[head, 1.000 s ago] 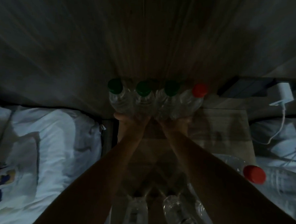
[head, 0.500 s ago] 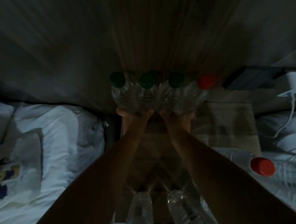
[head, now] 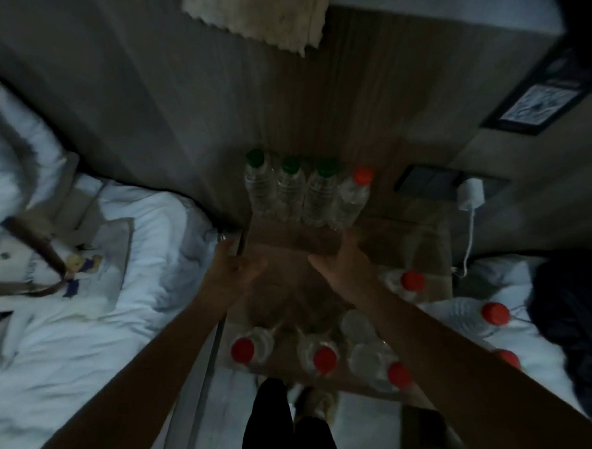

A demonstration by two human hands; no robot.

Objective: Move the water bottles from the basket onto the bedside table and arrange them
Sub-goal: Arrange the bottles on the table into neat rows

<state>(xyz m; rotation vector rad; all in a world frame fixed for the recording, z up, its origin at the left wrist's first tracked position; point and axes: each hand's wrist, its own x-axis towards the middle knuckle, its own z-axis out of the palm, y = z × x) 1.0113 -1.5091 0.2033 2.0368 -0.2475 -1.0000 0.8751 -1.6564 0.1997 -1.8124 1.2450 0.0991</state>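
At the back of the wooden bedside table [head: 400, 240], against the wall, stands a tight row of clear water bottles: three with green caps [head: 290, 193] and one with a red cap [head: 353, 201]. My left hand [head: 232, 267] hovers open over the table's left edge, holding nothing. My right hand [head: 344, 261] is open just in front of the red-capped bottle, fingertips near its base. Three red-capped bottles [head: 318, 354] stand along the table's near edge. More red-capped bottles [head: 468, 314] lie at the right. No basket is visible.
A white bed [head: 87, 316] with a tote bag [head: 80, 254] lies left. A white charger [head: 471, 194] with its cable hangs from a wall socket at the right, beside a dark panel [head: 423, 184]. My legs and shoes [head: 291, 423] show below.
Both hands have let go of the back row of bottles and drawn back toward me. The view has pulled back, showing the near row of red-capped bottles.
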